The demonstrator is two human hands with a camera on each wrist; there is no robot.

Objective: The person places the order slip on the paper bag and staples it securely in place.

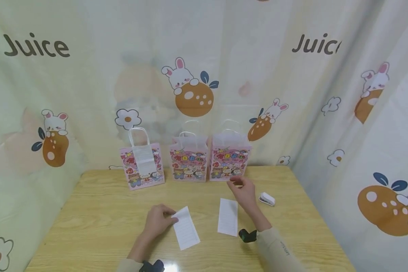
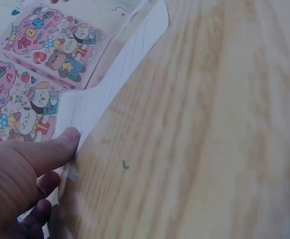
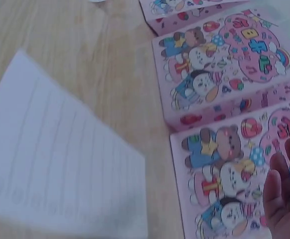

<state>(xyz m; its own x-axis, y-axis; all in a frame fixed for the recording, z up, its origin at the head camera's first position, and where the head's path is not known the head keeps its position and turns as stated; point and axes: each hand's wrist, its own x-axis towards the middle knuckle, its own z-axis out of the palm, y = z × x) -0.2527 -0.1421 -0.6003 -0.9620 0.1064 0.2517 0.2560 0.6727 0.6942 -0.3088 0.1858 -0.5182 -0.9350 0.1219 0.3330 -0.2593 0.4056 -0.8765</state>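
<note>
My left hand [image 1: 160, 221] pinches the upper left corner of a lined white paper slip [image 1: 186, 230] between thumb and fingers. Seen from the left wrist, the slip [image 2: 112, 79] tilts up off the wood beside the thumb [image 2: 68, 142]. My right hand [image 1: 243, 192] hovers by the lower front of the rightmost pink cartoon paper bag [image 1: 229, 162], fingers loosely bent around nothing. Below that hand a second lined slip [image 1: 228, 217] lies on the table. In the right wrist view the right hand [image 3: 287, 199] overlaps the nearest bag.
A middle bag [image 1: 188, 162] stands beside the right one. The left bag [image 1: 127, 168] has a white slip [image 1: 144, 158] hanging over its front below the handle. A small white stapler [image 1: 266, 199] lies at the right of the wooden table [image 1: 98, 215]. Printed curtains [image 1: 98, 75] enclose the back.
</note>
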